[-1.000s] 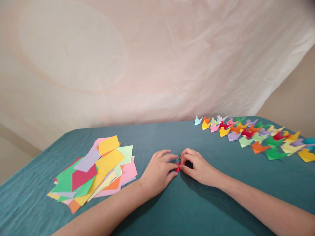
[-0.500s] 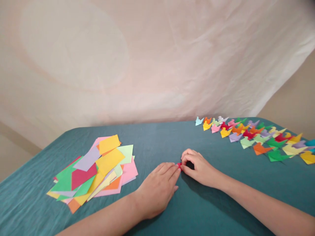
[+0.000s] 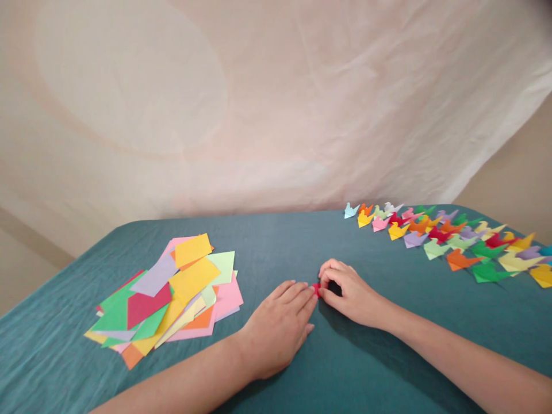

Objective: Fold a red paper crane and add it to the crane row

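Apparently you're pressing a crease in the small red paper (image 3: 316, 291), well in from the far edge of the table (image 3: 267, 247): left hand (image 3: 279, 329) flattened, fingertips on it, gripping nothing; right hand (image 3: 350, 294) pinching it. The next press calls for steadiness. Fingers hide its direction and long axis.

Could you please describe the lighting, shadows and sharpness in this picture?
Head view: light soft and fairly even, without strong glare on the teal tablecloth; a dark shadow lies below the right hand and forearm; the top right corner darkens; detail is slightly soft, the red paper too small to read.
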Action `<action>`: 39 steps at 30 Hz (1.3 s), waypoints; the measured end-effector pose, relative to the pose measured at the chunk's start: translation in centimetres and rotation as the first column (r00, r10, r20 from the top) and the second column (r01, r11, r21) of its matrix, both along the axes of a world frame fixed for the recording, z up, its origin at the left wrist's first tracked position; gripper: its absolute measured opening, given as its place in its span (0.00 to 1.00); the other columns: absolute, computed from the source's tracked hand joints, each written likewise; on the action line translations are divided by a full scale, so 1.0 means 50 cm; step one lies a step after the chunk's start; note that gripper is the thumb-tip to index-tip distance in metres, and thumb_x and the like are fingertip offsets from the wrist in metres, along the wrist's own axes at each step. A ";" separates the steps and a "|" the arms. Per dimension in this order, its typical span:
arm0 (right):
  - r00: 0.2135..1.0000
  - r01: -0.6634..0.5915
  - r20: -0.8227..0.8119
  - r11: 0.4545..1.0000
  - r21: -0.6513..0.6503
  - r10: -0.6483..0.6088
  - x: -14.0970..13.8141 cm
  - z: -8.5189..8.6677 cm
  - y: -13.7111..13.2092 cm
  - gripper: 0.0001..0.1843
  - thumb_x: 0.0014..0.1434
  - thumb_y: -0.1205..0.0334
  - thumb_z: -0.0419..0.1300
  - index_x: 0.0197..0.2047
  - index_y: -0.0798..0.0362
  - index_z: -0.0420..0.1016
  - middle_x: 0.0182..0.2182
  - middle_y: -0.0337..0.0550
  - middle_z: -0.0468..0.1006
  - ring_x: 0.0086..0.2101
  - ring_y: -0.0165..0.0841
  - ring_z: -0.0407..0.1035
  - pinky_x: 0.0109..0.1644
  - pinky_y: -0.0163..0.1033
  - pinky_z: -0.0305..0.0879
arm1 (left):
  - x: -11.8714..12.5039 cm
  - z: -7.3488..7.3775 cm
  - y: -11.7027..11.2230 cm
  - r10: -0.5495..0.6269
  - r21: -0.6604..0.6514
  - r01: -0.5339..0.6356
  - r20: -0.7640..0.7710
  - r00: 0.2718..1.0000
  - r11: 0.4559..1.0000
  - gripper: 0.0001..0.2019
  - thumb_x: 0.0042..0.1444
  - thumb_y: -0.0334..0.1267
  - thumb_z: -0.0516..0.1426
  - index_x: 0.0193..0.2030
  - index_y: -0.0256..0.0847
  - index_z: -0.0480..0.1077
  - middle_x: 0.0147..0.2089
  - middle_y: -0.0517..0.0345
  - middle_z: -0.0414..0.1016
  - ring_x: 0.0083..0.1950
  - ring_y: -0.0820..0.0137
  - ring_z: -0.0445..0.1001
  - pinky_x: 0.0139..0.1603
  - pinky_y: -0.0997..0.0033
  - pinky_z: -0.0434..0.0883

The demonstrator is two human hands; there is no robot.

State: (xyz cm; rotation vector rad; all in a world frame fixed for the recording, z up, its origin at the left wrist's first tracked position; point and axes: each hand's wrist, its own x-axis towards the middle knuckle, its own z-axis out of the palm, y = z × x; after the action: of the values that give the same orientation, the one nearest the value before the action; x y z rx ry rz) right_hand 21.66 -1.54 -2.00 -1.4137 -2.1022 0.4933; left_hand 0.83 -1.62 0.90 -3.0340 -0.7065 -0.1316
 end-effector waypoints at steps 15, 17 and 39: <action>0.999 0.037 -0.025 0.999 0.021 -0.036 0.001 -0.019 0.004 0.06 0.51 0.72 0.56 0.33 0.52 0.64 0.35 0.40 0.69 0.36 0.33 0.64 0.42 0.41 0.59 | 0.001 -0.013 0.003 -0.008 0.138 0.008 -0.003 1.000 0.990 0.20 0.65 0.43 0.43 0.60 0.38 0.59 0.60 0.52 0.64 0.62 0.66 0.59 0.64 0.62 0.48; 0.999 0.028 -0.034 0.999 0.029 -0.027 0.003 -0.022 0.004 0.07 0.52 0.73 0.55 0.33 0.52 0.64 0.35 0.41 0.69 0.36 0.33 0.64 0.42 0.41 0.59 | 0.001 -0.014 0.003 -0.009 0.143 0.009 0.000 1.000 0.990 0.20 0.65 0.43 0.43 0.60 0.38 0.59 0.60 0.52 0.64 0.62 0.65 0.59 0.64 0.62 0.49; 0.909 -0.214 0.415 0.881 0.421 0.023 0.000 0.009 -0.054 0.13 0.62 0.71 0.49 0.43 0.56 0.74 0.37 0.48 0.74 0.39 0.37 0.65 0.44 0.44 0.60 | 0.003 -0.027 0.005 -0.008 0.164 0.008 0.003 1.000 0.987 0.21 0.64 0.45 0.45 0.58 0.37 0.60 0.59 0.53 0.65 0.61 0.64 0.58 0.64 0.61 0.47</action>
State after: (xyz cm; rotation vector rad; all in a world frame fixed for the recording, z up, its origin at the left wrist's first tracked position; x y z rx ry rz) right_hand 21.65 -4.25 -1.55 -1.1717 -2.4246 -0.2767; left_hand 1.00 -1.39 -0.47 -2.8813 -0.6492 -0.1864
